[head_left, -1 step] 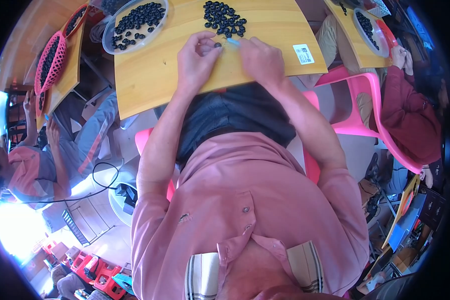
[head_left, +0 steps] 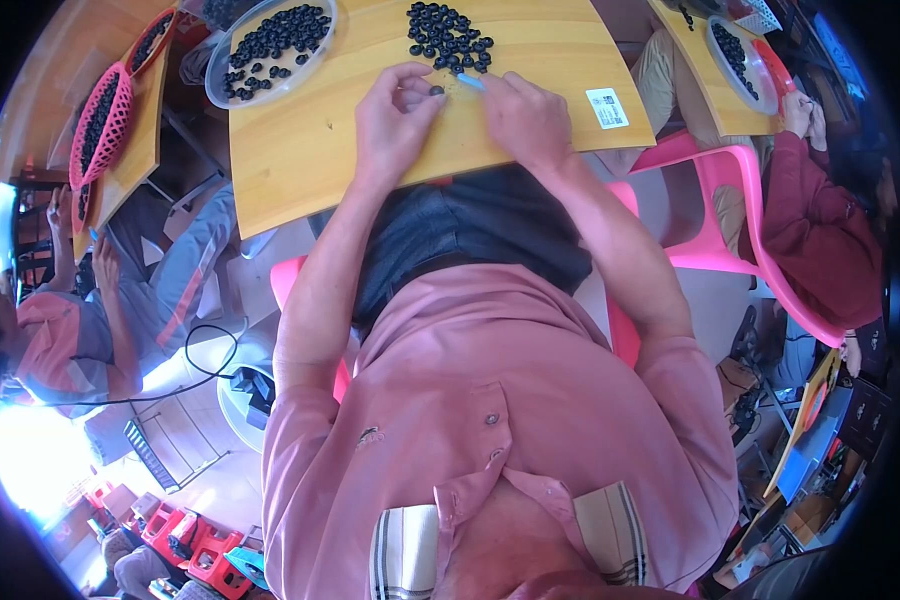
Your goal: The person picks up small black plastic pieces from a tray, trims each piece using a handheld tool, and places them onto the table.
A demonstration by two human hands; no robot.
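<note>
Bright, even daylight fills the scene. A blown-out white glare burns at the near left edge. The board [head_left: 370, 140] is well lit, with soft shadows under the hands. Fisheye distortion bends its edges, and the rim fades to black. The centre is sharp.

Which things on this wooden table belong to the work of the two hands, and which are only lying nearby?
In use:
left hand, touching a small black ring
right hand, holding a thin light-blue tool
pile of black rings
clear round tray of rings

Lying about:
white label
pink baskets on the next table
pink chair
</note>
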